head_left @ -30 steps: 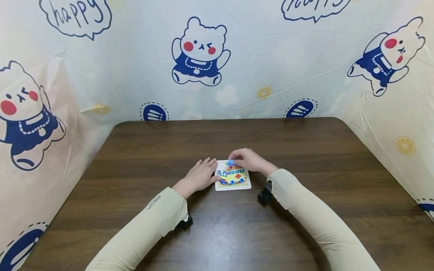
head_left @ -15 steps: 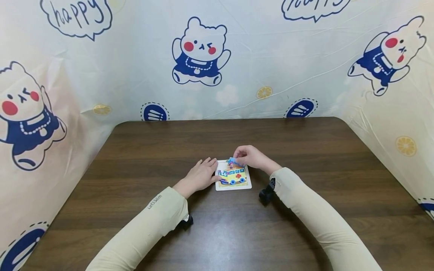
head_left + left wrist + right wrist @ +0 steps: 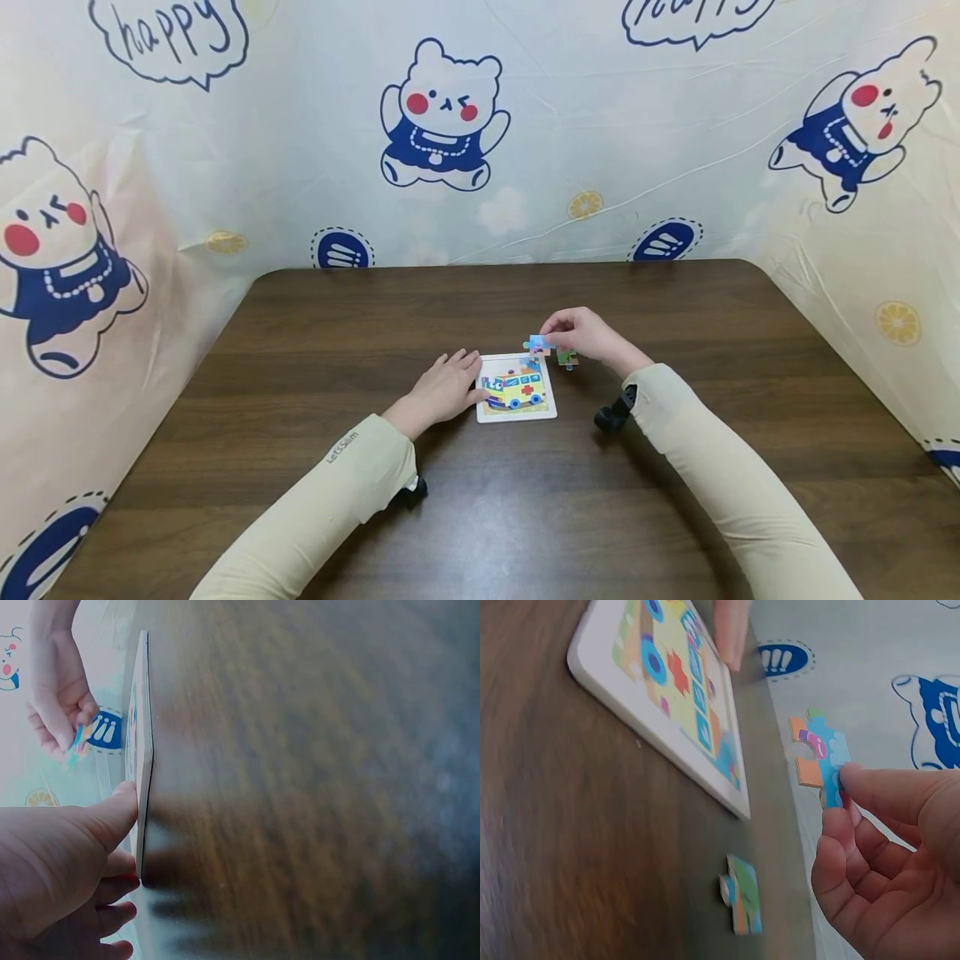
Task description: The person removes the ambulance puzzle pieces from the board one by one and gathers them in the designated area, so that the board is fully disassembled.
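Observation:
My right hand (image 3: 588,333) pinches a blue and orange jigsaw piece (image 3: 825,757) between thumb and fingers. It holds the piece just past the far right corner of a white-framed jigsaw puzzle (image 3: 517,419). The picture in the frame is a yellow ambulance bus with a red cross, and its upper part shows a pale gap. With fingers spread, my left hand (image 3: 442,387) rests at the frame's left side. In the left wrist view its thumb (image 3: 116,806) presses on the frame's edge. A loose green piece (image 3: 744,896) lies on the table below my right hand.
The brown wooden table (image 3: 480,517) extends all around the puzzle. Behind it hangs a pale curtain (image 3: 300,125) printed with cartoon bears. A black wrist camera (image 3: 613,417) sits under my right cuff, near the tabletop.
My right hand has moved right and away from over the puzzle, carrying the blue piece with it. The loose green piece now shows beside the frame. My left hand stays in place.

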Demonstrator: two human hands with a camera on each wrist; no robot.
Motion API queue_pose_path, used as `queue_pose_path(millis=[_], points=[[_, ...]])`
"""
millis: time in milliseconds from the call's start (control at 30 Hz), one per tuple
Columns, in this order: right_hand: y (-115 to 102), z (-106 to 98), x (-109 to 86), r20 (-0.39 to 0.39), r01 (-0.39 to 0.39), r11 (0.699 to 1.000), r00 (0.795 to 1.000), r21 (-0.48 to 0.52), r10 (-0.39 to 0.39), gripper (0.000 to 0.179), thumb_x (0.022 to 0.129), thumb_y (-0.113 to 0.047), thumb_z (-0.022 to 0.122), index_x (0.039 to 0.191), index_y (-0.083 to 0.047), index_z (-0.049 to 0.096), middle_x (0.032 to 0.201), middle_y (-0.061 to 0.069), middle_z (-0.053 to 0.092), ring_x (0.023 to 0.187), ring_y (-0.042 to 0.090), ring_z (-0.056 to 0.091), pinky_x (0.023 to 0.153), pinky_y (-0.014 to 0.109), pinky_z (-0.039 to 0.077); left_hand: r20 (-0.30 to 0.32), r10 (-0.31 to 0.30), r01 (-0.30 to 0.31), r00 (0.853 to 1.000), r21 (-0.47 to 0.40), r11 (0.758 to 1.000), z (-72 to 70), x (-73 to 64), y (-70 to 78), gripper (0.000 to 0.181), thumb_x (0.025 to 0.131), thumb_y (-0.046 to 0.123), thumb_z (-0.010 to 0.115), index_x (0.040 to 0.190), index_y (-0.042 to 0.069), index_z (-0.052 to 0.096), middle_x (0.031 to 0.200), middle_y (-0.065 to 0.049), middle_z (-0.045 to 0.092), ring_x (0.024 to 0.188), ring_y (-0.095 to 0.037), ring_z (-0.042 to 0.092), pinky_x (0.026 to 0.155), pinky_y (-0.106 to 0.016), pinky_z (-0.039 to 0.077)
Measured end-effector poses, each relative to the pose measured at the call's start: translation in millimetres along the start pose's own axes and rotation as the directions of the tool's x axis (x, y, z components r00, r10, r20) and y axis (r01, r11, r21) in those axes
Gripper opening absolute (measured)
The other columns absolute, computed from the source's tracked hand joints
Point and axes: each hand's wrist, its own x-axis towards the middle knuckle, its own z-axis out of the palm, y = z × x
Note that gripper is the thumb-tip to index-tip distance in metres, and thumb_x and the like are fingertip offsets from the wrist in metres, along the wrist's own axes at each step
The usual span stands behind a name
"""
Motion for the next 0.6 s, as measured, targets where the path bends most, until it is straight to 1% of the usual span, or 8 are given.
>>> queue_pose_path(millis=[167, 333, 467, 600], points=[[7, -15, -7.1, -0.023, -0.013, 1.000, 1.000, 0.011, 0.013, 0.014, 0.089, -0.014, 0.062, 0.098, -0.003, 0.066, 0.083, 0.010, 0.058, 0.073, 0.025, 0.051, 0.074, 0.045, 0.047, -0.005, 0.009, -0.009, 1.000, -0.009, 1.000, -1.1, -1.2, 0.5, 0.063, 0.093, 0.040, 0.051, 0.139, 0.000, 0.037, 0.145, -0.013, 0.031, 0.135, -0.029, 0.022, 0.107, -0.046, 0.018], [17, -27, -13.1, -0.035, -0.018, 1.000, 0.999, -0.005, 0.018, 0.015, 0.089, -0.014, 0.062, 0.098, -0.002, 0.066, 0.080, 0.010, 0.058, 0.072, 0.024, 0.051, 0.070, 0.040, 0.047, -0.008, 0.015, -0.015, 1.000, -0.014, 1.000, -1.2, -2.2, 0.2, 0.063, 0.093, 0.040, 0.051, 0.139, 0.000, 0.037, 0.145, -0.013, 0.032, 0.134, -0.029, 0.023, 0.107, -0.045, 0.018], [25, -35, -17.5, -0.039, -0.032, 0.999, 0.999, -0.011, 0.032, 0.016, 0.089, -0.014, 0.062, 0.099, -0.001, 0.065, 0.081, 0.010, 0.058, 0.073, 0.024, 0.051, 0.069, 0.036, 0.047, -0.014, 0.020, -0.020, 1.000, -0.015, 1.000, -0.6, -2.1, -0.5, 0.062, 0.093, 0.040, 0.051, 0.139, 0.000, 0.037, 0.144, -0.014, 0.032, 0.134, -0.029, 0.023, 0.106, -0.046, 0.018], [32, -41, -22.1, -0.042, -0.041, 0.999, 0.998, -0.012, 0.040, 0.017, 0.089, -0.013, 0.061, 0.099, 0.002, 0.065, 0.079, 0.010, 0.058, 0.071, 0.023, 0.051, 0.068, 0.037, 0.047, -0.017, 0.025, -0.025, 1.000, -0.016, 1.000, -0.3, -1.9, -0.9, 0.062, 0.093, 0.039, 0.052, 0.139, 0.000, 0.038, 0.144, -0.014, 0.033, 0.134, -0.029, 0.023, 0.106, -0.046, 0.019]])
